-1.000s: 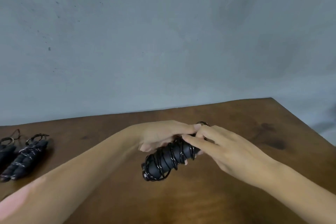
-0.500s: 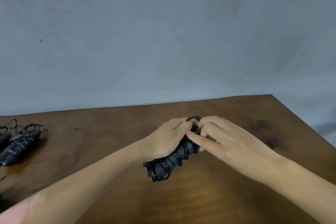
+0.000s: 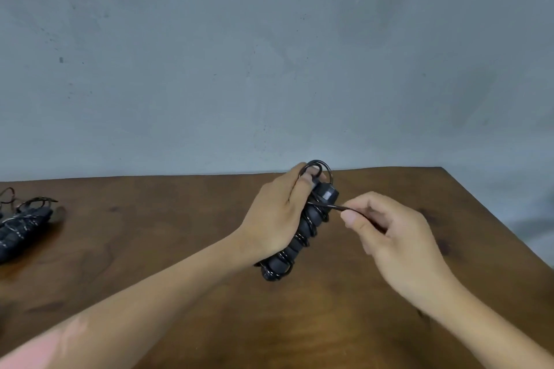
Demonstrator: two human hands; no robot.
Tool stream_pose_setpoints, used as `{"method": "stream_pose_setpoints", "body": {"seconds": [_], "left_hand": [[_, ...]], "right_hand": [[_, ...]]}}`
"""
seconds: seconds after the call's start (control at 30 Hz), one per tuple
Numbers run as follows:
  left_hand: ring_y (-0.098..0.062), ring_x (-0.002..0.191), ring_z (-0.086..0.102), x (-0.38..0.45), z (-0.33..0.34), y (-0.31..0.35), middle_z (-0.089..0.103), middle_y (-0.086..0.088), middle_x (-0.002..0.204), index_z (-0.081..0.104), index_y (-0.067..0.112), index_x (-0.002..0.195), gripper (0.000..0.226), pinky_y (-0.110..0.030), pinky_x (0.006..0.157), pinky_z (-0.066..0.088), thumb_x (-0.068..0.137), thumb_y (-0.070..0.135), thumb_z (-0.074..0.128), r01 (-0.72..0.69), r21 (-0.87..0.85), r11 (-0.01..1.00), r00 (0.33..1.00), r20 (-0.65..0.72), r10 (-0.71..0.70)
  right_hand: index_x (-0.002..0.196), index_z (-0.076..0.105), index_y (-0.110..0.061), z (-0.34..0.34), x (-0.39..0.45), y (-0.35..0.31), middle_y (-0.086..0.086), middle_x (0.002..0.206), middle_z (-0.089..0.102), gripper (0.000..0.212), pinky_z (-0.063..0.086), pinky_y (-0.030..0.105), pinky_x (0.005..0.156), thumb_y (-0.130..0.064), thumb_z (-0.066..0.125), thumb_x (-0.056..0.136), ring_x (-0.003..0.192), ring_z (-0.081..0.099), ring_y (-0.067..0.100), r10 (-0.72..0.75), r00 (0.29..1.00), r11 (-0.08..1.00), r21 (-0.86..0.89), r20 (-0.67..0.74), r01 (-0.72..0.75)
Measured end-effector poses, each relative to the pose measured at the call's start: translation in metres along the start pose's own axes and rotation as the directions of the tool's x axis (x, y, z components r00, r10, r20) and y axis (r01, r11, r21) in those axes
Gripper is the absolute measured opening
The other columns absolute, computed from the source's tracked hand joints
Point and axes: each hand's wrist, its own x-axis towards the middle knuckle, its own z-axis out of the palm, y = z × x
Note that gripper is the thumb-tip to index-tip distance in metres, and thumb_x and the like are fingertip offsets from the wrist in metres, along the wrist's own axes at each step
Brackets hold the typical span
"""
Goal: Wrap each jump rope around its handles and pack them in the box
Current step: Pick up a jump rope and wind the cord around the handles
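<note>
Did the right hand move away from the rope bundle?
Yes. The right hand pulled back rightward from the handles, drawing a rope strand out.

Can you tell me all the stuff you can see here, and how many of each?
wrapped jump rope in the hands: one, black, held above the middle of the table
loose rope end: one, black, pulled out to the right of the handles
wrapped jump rope on the table: one plainly seen, black, at the table's far left edge, cut off by the picture; maybe more beside it
table: one, brown wood
wall: one, grey, behind the table
left hand: one, grips the handles
right hand: one, pinches the loose rope end
</note>
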Motion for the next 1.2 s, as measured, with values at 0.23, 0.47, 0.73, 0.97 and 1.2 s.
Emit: {"method": "stream_pose_setpoints", "body": {"seconds": [0.23, 0.47, 0.73, 0.97, 1.2], "left_hand": [[-0.012, 0.074, 0.058, -0.004, -0.013, -0.001, 0.063, 0.014, 0.080, 0.056, 0.034, 0.102, 0.026, -0.037, 0.073, 0.046, 0.108, 0.042, 0.032, -0.197, 0.118, 0.973, 0.970, 0.167, 0.176], [-0.005, 0.088, 0.062, -0.011, -0.024, 0.000, 0.062, 0.021, 0.107, 0.046, 0.038, 0.127, 0.054, -0.023, 0.075, 0.048, 0.084, 0.070, 0.044, -0.362, 0.430, 0.827, 0.885, 0.437, 0.160], [-0.015, 0.117, 0.058, -0.013, -0.030, -0.013, 0.060, 0.014, 0.125, 0.047, 0.037, 0.137, 0.050, -0.040, 0.095, 0.049, 0.097, 0.066, 0.054, -0.316, 0.222, 0.922, 0.838, 0.521, 0.162], [-0.008, 0.122, 0.062, -0.016, -0.033, -0.017, 0.063, 0.024, 0.133, 0.037, 0.054, 0.147, 0.063, -0.042, 0.103, 0.050, 0.089, 0.067, 0.059, -0.276, 0.155, 0.949, 0.885, 0.427, 0.187], [-0.011, 0.101, 0.068, -0.016, -0.041, -0.010, 0.071, 0.017, 0.114, 0.051, 0.044, 0.130, 0.052, -0.038, 0.085, 0.053, 0.086, 0.068, 0.063, -0.334, 0.212, 0.919, 0.853, 0.483, 0.198]], "right_hand": [[0.099, 0.077, -0.024, -0.021, 0.038, 0.017, 0.001, 0.070, 0.056, 0.018, 0.038, 0.022, 0.066, -0.018, 0.060, 0.098, 0.061, 0.045, 0.009, 0.091, 0.826, 0.921, 0.268, 0.556, -0.281], [0.091, 0.073, -0.005, -0.017, 0.052, 0.028, 0.010, 0.088, 0.070, 0.009, 0.048, 0.022, 0.086, -0.007, 0.067, 0.097, 0.086, 0.064, 0.016, 0.079, 0.690, 0.970, 0.103, 0.719, -0.219], [0.104, 0.073, -0.003, -0.019, 0.052, 0.023, 0.006, 0.105, 0.075, 0.010, 0.048, 0.022, 0.093, -0.009, 0.067, 0.098, 0.102, 0.069, 0.018, 0.068, 0.671, 0.983, 0.066, 0.739, -0.172], [0.100, 0.072, 0.006, -0.017, 0.051, 0.026, 0.013, 0.103, 0.075, 0.015, 0.051, 0.027, 0.093, -0.007, 0.067, 0.096, 0.101, 0.070, 0.027, 0.002, 0.744, 0.977, 0.157, 0.668, -0.143], [0.070, 0.066, -0.032, -0.020, 0.070, 0.001, -0.014, 0.069, 0.066, 0.029, 0.042, 0.015, 0.065, -0.016, 0.073, 0.093, 0.064, 0.058, 0.000, 0.097, 0.620, 0.984, -0.170, 0.778, 0.060]]}}
